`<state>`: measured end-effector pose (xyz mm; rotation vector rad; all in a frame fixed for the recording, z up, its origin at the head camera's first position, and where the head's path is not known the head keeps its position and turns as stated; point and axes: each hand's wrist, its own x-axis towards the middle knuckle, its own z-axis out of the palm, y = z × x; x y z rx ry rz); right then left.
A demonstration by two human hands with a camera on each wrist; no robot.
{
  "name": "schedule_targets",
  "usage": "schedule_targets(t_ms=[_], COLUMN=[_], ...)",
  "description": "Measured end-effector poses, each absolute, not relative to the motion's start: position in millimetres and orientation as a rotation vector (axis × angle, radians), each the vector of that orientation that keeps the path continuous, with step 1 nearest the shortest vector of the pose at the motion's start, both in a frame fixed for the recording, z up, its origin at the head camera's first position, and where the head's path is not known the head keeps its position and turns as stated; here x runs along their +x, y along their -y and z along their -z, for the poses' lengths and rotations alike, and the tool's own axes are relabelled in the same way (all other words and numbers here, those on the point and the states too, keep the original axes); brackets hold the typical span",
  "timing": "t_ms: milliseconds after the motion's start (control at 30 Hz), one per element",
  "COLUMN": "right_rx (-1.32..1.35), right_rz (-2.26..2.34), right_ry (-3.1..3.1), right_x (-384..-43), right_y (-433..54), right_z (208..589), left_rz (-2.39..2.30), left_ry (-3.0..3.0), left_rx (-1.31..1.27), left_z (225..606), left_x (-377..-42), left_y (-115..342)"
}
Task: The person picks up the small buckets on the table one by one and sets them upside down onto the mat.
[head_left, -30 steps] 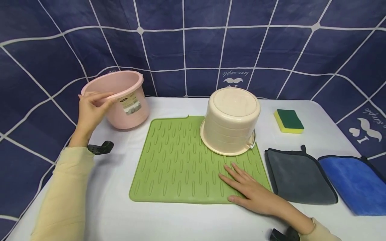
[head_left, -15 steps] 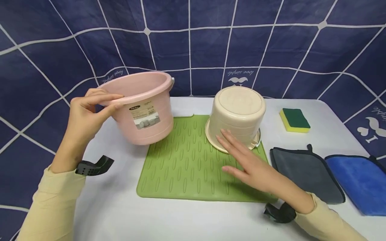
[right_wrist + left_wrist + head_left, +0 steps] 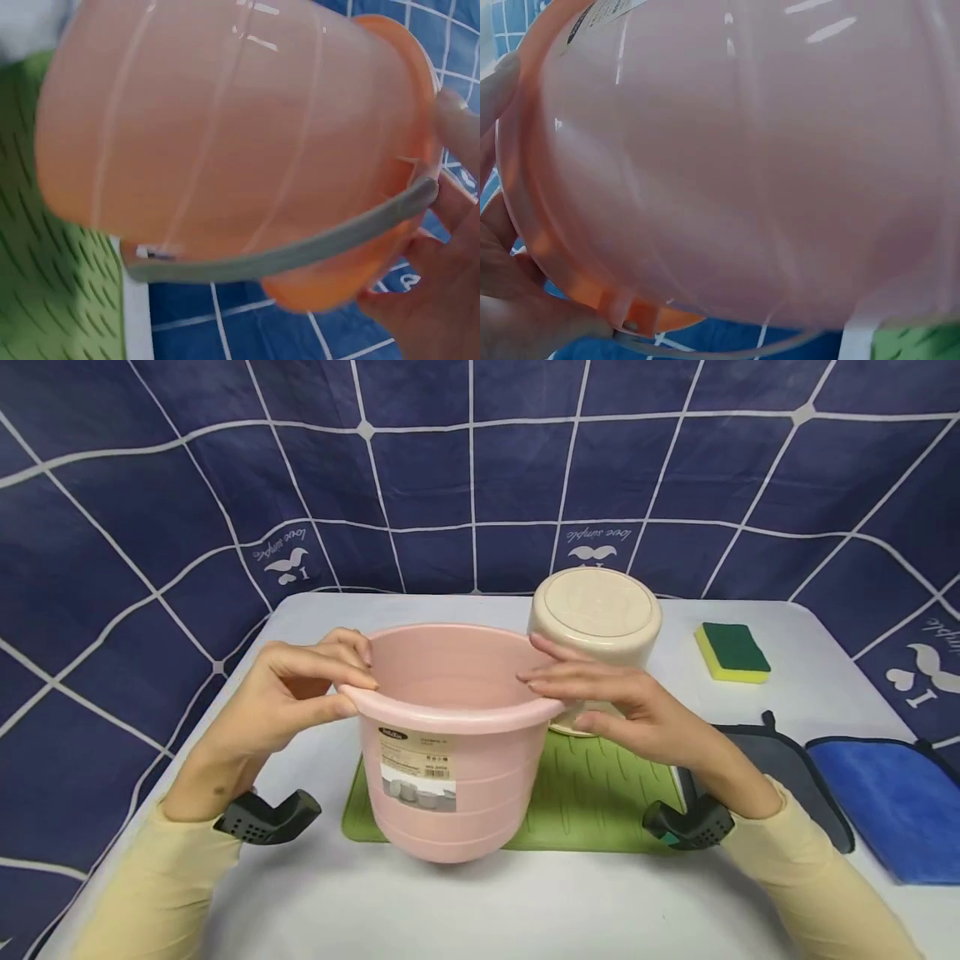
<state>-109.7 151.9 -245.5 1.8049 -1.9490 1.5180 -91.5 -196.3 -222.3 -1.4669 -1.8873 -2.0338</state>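
Observation:
A pink plastic bucket [image 3: 457, 768] with a paper label stands mouth up before me in the head view, overlapping the green mat's front edge. My left hand [image 3: 300, 693] pinches its rim at the left, thumb outside and fingers over the edge. At the right side of the rim lies my right hand [image 3: 622, 702], its fingers stretched out over the edge and its thumb apart. A grey handle [image 3: 300, 251] hangs along the bucket's outer wall in the right wrist view. Behind the bucket, an upturned cream bucket [image 3: 597, 602] is partly hidden.
The green ribbed mat [image 3: 600, 793] lies on the white table [image 3: 465, 910]. To the right are a green and yellow sponge [image 3: 733, 652], a dark grey cloth [image 3: 780, 768] and a blue cloth [image 3: 885, 802]. A navy checked curtain [image 3: 420, 468] hangs behind.
My left hand has carried the pink bucket from the back left to the front middle. My right hand has risen from the mat to the bucket's right rim.

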Motion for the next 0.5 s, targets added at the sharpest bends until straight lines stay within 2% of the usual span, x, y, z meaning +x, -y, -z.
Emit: schedule_targets(t_ms=[233,333,500], right_rx=[1.955,1.865,1.553], right_rz=[-1.654,-1.699,-1.853], right_ry=[1.768,1.743,1.75], right_x=[-101,-97,-92], right_y=[-150,-148,-145], right_z=[257,258,258], left_rz=[2.171,2.265,2.32], left_ry=[1.865,1.843,1.844], left_rx=[-1.456,-1.391,-1.178], left_z=[229,231,233], left_x=[-98,-104,-110], left_y=[190,187,183])
